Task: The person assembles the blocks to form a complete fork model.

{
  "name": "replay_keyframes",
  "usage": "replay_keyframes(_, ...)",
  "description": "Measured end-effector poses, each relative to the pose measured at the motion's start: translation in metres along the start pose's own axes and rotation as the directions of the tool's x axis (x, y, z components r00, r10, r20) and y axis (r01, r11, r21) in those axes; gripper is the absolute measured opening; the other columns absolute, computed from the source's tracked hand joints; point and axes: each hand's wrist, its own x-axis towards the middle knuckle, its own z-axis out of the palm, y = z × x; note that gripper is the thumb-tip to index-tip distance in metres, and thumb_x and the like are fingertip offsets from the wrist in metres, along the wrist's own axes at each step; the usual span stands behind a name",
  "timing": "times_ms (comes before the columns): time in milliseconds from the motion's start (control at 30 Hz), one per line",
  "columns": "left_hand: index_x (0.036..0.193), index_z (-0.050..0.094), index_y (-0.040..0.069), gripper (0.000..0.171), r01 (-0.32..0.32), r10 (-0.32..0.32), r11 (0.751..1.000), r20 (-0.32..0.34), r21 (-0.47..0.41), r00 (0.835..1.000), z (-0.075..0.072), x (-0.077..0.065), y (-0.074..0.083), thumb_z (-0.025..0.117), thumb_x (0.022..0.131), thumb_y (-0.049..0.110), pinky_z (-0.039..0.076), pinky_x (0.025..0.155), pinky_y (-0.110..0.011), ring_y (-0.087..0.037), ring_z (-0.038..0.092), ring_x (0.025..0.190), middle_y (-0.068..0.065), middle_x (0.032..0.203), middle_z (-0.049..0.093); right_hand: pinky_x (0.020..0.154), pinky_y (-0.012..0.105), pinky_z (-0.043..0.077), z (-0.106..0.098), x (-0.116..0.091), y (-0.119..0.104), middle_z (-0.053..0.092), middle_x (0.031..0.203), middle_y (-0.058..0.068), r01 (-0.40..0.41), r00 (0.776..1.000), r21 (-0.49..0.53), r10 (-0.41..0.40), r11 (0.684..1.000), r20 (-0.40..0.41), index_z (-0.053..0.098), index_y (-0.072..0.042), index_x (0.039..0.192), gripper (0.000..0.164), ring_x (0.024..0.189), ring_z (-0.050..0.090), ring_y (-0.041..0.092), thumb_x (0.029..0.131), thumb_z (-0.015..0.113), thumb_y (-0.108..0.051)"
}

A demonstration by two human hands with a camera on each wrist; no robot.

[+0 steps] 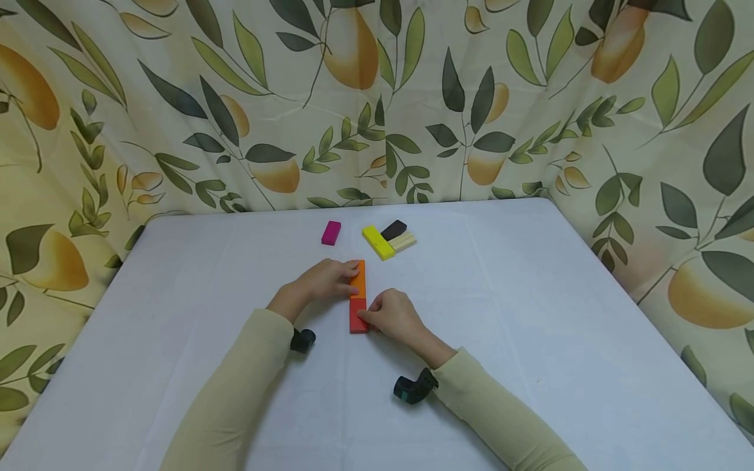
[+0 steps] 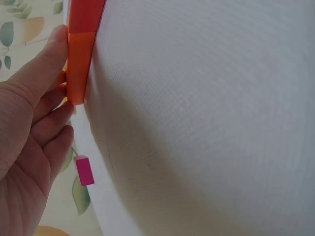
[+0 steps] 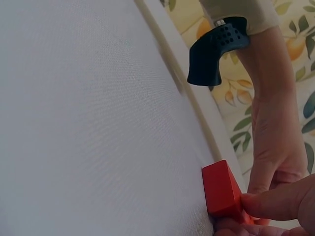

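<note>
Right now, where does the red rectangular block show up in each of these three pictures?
Head: the red rectangular block lies just below centre, pinched by the right hand.
Left wrist: the red rectangular block is cut off by the top edge, left of centre.
Right wrist: the red rectangular block sits low, right of centre.
Shared landmark: the leaf-and-fruit-print fabric.
</note>
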Motion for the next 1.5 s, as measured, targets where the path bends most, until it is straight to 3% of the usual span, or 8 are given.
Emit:
replay_keyframes(600, 0.131, 0.049, 0.007, 0.055, 0.003, -0.003, 1.000, -0.003, 0.013, 1.000, 0.000, 0.000, 0.001, 0.068, 0.083, 0.025, 0.032, 0.102, -0.030, -0.016, 0.034, 0.130, -0.005, 0.140, 0.041, 0.041, 0.020, 0.032, 0.000, 0.000, 0.000, 0.050, 0.048, 0.001, 0.011, 1.000, -0.001, -0.011, 1.000, -0.019, 0.065, -0.007, 0.061, 0.027, 0.044, 0.044, 0.014, 0.082, 0.070, -0.023)
replay_keyframes(900, 0.127, 0.056, 0.008, 0.043, -0.026, 0.026, 0.997, -0.001, 0.078, 1.000, 0.001, -0.003, 0.007, 0.065, 0.086, 0.019, 0.033, 0.101, -0.033, -0.019, 0.040, 0.126, -0.005, 0.128, 0.054, 0.042, 0.020, 0.033, 0.000, 0.000, 0.000, 0.052, 0.049, 0.001, 0.000, 1.000, 0.015, 0.000, 1.000, -0.004, 0.065, -0.007, 0.063, 0.027, 0.045, 0.046, 0.014, 0.083, 0.070, -0.024)
replay_keyframes(1133, 0.131, 0.050, 0.010, 0.051, 0.020, -0.020, 1.000, -0.006, -0.004, 1.000, 0.008, -0.008, 0.008, 0.066, 0.086, 0.028, 0.033, 0.101, -0.030, -0.014, 0.033, 0.130, -0.003, 0.137, 0.044, 0.042, 0.020, 0.033, 0.000, -0.001, 0.000, 0.051, 0.048, 0.000, 0.015, 1.000, 0.017, -0.015, 1.000, -0.017, 0.065, -0.006, 0.062, 0.025, 0.046, 0.046, 0.012, 0.083, 0.070, -0.021)
replay_keyframes(1500, 0.133, 0.048, 0.012, 0.056, 0.011, -0.015, 0.997, -0.049, -0.080, 0.999, 0.019, -0.011, 0.004, 0.068, 0.084, 0.027, 0.032, 0.102, -0.031, -0.012, 0.030, 0.132, 0.001, 0.140, 0.040, 0.043, 0.020, 0.034, 0.000, -0.001, 0.003, 0.052, 0.049, 0.000, 0.001, 1.000, 0.022, -0.001, 1.000, -0.020, 0.065, -0.006, 0.064, 0.024, 0.048, 0.047, 0.013, 0.082, 0.070, -0.022)
